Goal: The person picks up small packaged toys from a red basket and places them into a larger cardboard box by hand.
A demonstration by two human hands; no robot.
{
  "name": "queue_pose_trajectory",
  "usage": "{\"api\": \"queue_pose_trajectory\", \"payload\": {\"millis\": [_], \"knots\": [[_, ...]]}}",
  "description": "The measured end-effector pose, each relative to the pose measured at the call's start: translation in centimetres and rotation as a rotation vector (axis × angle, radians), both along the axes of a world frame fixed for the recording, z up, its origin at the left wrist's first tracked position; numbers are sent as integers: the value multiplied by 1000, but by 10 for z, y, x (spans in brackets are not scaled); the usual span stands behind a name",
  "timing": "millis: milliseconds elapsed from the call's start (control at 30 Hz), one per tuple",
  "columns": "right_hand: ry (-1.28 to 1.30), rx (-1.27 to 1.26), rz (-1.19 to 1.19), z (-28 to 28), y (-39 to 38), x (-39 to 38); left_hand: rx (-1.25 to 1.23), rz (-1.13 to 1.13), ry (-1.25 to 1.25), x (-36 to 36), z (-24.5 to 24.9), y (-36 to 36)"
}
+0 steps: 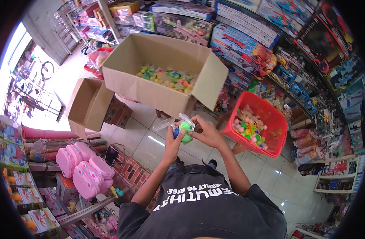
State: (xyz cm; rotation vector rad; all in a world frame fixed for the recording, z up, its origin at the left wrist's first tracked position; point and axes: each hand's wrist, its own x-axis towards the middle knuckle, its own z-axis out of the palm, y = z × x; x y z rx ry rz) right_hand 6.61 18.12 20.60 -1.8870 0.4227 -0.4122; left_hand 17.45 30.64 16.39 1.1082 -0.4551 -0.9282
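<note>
In front of my body, my left hand [173,143] is closed around one side of a clear plastic bag [162,124] with small toy balls in it. Bright green balls [185,126] show through the plastic, along with something blue near my left fingers. My right hand [209,134] grips the bag from the other side, thumb against the green. Just beyond my hands stands a large open cardboard box [140,91] holding many bagged colourful balls [170,79]. To the right, a red plastic basket [278,133] contains more balls [252,127] in several colours.
A smaller open cardboard box [83,106] stands to the left on the tiled floor [140,149]. Pink cases [92,175] are stacked at lower left beside a metal shelf edge [85,213]. Boxed toys [234,44] line the shelves behind and to the right.
</note>
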Motion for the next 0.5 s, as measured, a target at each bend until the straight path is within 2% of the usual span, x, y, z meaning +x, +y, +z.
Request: {"api": "queue_pose_trajectory", "payload": {"millis": [67, 200, 267, 367, 500], "knots": [[74, -17, 54, 7, 9, 25, -1, 29, 32, 20, -5, 14], [25, -83, 162, 11, 21, 70, 36, 118, -27, 52, 5, 35], [-21, -194, 253, 4, 23, 89, 69, 122, -222, 71, -3, 45], [-37, -243, 303, 6, 27, 113, 176, 90, -342, 95, 3, 55], [-37, -256, 309, 21, 28, 134, 145, 95, -344, 121, 8, 53]]}}
